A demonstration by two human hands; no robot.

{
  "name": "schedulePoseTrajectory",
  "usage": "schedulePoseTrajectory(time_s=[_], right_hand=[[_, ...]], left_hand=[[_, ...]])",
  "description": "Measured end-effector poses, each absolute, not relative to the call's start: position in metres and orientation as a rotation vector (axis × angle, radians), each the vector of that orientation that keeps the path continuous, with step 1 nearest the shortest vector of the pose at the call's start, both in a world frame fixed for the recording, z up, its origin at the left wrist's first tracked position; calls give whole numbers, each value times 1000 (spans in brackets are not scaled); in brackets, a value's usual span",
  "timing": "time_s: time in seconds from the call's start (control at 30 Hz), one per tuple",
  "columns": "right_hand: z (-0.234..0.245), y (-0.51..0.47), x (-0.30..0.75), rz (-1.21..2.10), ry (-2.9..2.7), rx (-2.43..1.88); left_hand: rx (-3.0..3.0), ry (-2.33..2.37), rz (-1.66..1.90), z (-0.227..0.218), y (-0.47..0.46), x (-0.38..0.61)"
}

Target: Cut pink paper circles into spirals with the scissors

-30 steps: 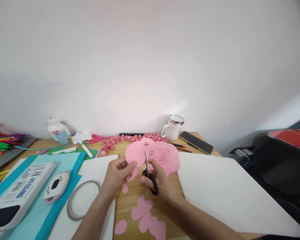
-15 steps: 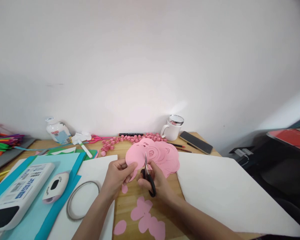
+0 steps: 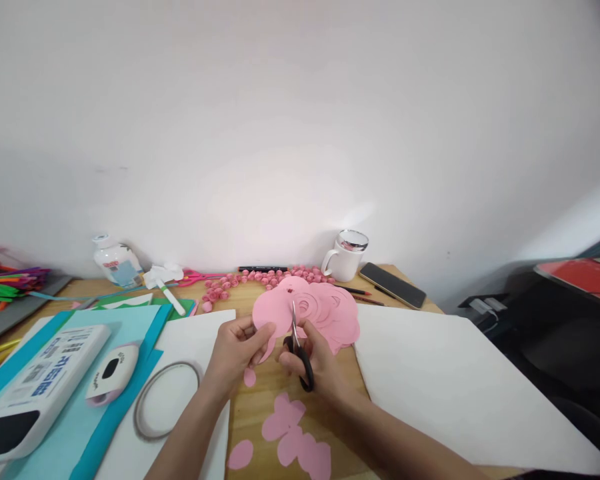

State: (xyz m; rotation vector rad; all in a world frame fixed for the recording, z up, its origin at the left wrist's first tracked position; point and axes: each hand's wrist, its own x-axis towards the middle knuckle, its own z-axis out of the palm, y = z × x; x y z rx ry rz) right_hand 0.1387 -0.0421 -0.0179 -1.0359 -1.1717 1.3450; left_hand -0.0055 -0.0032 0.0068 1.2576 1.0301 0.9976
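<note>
Between the thumb and fingers of my left hand (image 3: 241, 345) is a pink paper piece (image 3: 271, 312) with rounded edges. My right hand (image 3: 314, 363) grips black-handled scissors (image 3: 300, 353), their blades pointing up and away at the right edge of that piece. Behind the blades lies a pile of round pink paper cut-outs (image 3: 333, 317), some with ring-shaped cuts. Several loose pink petal shapes (image 3: 284, 415) are scattered on the wooden table below my hands. Whether the blades are touching the paper is hard to make out.
White boards (image 3: 445, 373) lie on both sides. To the left are a tape roll (image 3: 141, 410), a glue-tape dispenser (image 3: 114, 373), a white box (image 3: 45, 387) and teal paper. Small pink paper rosebuds (image 3: 220, 290), a mug (image 3: 344, 260), a phone (image 3: 393, 285) and a bottle (image 3: 116, 263) line the back.
The scissors have shifted very slightly to the right, with the blades looking closer together. The pink piece in my left hand has moved a touch to the right.
</note>
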Motion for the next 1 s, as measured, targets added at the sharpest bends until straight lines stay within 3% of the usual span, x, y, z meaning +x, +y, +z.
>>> schedulePoseTrajectory(time_s=[1.0], right_hand=[[-13, -50, 133, 1436, -1117, -1072]], left_hand=[[1172, 1035, 1063, 10, -2, -5]])
